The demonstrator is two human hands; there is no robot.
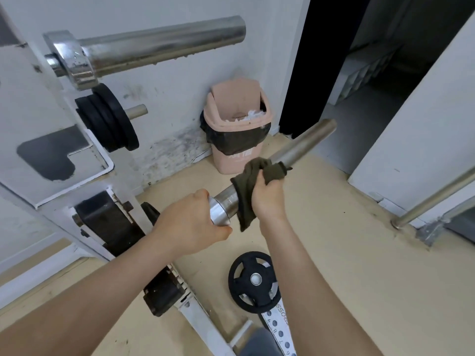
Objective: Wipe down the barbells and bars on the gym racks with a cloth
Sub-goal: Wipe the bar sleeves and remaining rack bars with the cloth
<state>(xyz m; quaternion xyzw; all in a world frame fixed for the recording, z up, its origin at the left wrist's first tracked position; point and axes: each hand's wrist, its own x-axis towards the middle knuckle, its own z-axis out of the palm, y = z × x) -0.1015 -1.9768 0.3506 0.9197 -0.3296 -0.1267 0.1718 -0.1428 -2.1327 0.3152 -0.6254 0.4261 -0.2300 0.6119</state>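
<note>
- down at the bottom edge, a white perforated strip [279, 327] with numbers pokes into view, and a black weight plate [253, 281] with a shiny hub sits at its top end, over the tan floor [334, 253].
- left hand [191, 222] is next up, fingers curled round the shiny collar [218, 211] of the lower barbell [303, 143], close to where it meets the white rack [84, 199].
- right hand [268, 195] is just beside it, clamped on a dark olive cloth [248, 183] that's bunched around the barbell's sleeve. one end of the cloth dangles below the bar.
- past the cloth, the bare sleeve runs up and to the right toward a dark doorway [321, 60].
- behind that, a pink trash bin [237, 124] with a black liner stands against the scuffed wall.
- over on the left, black plates [110, 116] are stacked on a peg of the rack.
- highest up, a second barbell [159, 46] rests on the rack, with specks along its underside. neither hand is on it.
- far right, a thin metal rail [434, 199] slants down to the floor.
</note>
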